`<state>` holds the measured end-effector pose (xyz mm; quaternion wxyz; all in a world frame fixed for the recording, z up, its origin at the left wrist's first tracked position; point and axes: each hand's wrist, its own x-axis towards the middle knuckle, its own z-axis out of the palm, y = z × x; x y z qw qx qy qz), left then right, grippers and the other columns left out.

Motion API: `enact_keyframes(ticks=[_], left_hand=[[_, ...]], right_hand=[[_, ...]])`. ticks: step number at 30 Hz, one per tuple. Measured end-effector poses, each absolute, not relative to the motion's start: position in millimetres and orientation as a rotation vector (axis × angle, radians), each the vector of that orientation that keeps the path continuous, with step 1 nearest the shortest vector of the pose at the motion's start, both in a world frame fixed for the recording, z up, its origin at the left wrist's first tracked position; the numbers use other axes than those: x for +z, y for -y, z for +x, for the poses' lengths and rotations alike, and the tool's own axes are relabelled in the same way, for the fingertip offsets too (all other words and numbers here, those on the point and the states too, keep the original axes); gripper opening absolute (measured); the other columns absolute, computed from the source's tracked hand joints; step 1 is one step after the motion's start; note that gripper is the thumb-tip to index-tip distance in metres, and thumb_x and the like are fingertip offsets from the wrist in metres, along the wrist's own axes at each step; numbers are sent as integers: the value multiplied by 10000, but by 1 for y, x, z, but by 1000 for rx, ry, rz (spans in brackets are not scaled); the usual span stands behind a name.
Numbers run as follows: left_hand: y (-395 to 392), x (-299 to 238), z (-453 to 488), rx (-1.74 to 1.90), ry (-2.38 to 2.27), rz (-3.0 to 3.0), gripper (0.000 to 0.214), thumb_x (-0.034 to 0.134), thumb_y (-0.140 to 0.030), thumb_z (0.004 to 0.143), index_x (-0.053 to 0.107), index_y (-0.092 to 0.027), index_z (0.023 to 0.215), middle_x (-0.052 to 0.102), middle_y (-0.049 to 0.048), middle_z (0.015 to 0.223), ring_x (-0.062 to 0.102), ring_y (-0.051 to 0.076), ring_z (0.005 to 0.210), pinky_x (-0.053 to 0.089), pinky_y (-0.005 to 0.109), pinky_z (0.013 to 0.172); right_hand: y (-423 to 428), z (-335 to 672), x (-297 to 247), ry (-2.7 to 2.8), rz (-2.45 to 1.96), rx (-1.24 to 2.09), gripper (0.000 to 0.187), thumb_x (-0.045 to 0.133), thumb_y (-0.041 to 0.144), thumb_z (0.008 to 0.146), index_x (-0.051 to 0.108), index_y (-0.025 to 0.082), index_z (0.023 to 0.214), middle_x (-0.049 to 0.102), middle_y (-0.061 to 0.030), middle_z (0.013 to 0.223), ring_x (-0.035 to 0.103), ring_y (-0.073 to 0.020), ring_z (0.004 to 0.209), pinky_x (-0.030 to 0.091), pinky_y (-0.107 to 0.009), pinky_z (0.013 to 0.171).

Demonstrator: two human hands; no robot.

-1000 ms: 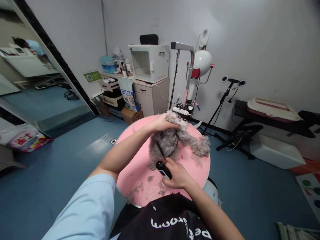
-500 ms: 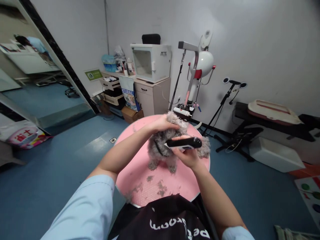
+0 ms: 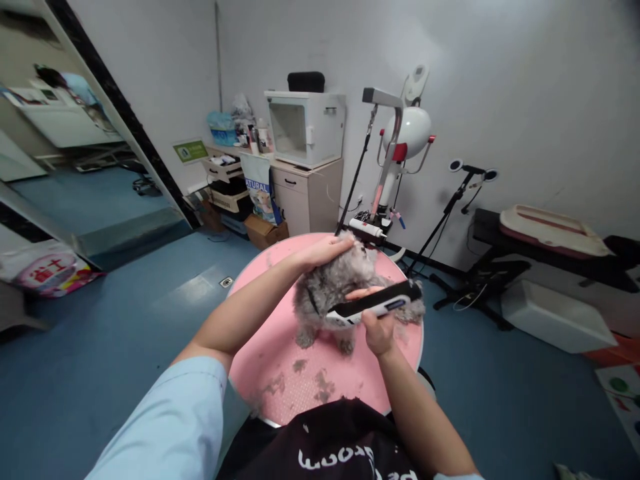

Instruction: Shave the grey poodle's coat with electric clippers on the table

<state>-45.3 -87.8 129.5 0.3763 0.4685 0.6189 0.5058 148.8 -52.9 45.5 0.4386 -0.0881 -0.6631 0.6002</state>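
Observation:
A curly grey dog (image 3: 320,293) is on a round pink grooming table (image 3: 260,320), its head turned to the right. My left hand (image 3: 330,251) lies over the dog's head with its fingers stretched out along the fur; its thumb is hidden. In my right hand (image 3: 379,327) is a black and white hair clipper (image 3: 380,303), with my fingers wrapped round its body. The clipper's blade end points left, close against the dog's chest; whether it touches skin I cannot tell. A dark band crosses the dog's neck. Loose clumps of cut fur (image 3: 324,387) lie on the table near me.
Behind the table rise a metal grooming arm (image 3: 395,133) and a white stand dryer (image 3: 413,130). A cabinet (image 3: 315,200) carries a white drying box (image 3: 307,127). A lamp stand (image 3: 445,213) and a litter tray (image 3: 553,230) are at right. Another person (image 3: 75,87) bends at far left.
My left hand has shifted from the dog's muzzle to the top of its head, and the head has turned right. My right hand has lowered and rotated the clipper, showing its white side.

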Motion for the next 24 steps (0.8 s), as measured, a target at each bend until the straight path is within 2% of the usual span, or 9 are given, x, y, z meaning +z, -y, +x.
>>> enact_keyframes(ticks=[4,9,11,13,15,17,19,21,24], left_hand=[[84,121,-47,1250,-1631,1242,462,580,-588,786,558,-150,640,544,-26,614,472,98,572,374,206,532],[80,114,-53,1371,-1733,1127,477,598,-606,750,483,-167,603,450,-40,573,392,85,517,336,218,515],[86,108,-55,1546,-1825,1207,541,546,-698,753,515,-168,644,529,1,652,502,133,618,424,260,609],[99,98,-58,1716,-1843,1494,635,514,-793,721,586,-165,782,634,87,895,598,222,883,479,348,816],[116,84,-60,1675,-1763,1922,784,609,-842,585,610,-163,976,599,175,1184,545,315,1145,422,451,999],[131,72,-62,1434,-1735,2265,863,747,-760,497,598,-157,1096,516,226,1319,472,371,1255,377,517,1057],[138,67,-62,1210,-1808,2431,693,771,-587,632,605,-157,1149,486,232,1357,445,371,1293,368,523,1076],[136,72,-57,1065,-1945,2456,441,684,-399,777,634,-173,1152,521,201,1333,474,335,1277,383,485,1078],[121,91,-49,987,-2111,2363,372,675,-348,763,677,-189,1099,601,145,1231,566,290,1162,450,409,1021]], right_hand=[[54,139,25,1508,-334,1564,359,618,572,715,524,231,774,476,41,599,427,-122,511,415,-263,497],[68,129,15,1260,-427,1688,348,591,550,685,512,231,799,461,29,664,422,-122,548,408,-252,522],[73,125,19,1146,-405,1779,332,576,534,692,503,234,816,458,35,672,429,-117,536,413,-246,516],[76,122,28,1062,-334,1857,316,565,528,702,488,241,809,470,38,672,461,-123,537,435,-250,526],[76,122,39,1025,-281,1919,307,532,541,735,479,248,814,518,28,691,523,-146,572,468,-270,549],[74,123,49,998,-269,1968,308,502,554,764,483,252,821,559,15,716,572,-170,613,493,-293,568],[70,125,55,962,-287,2008,318,511,559,759,502,247,817,545,20,672,563,-163,575,486,-284,538],[66,127,58,944,-298,2051,324,539,559,736,520,240,789,488,43,585,497,-134,476,439,-255,462],[59,129,57,929,-305,2044,332,563,559,714,531,230,745,561,27,621,524,-128,485,438,-247,445]])
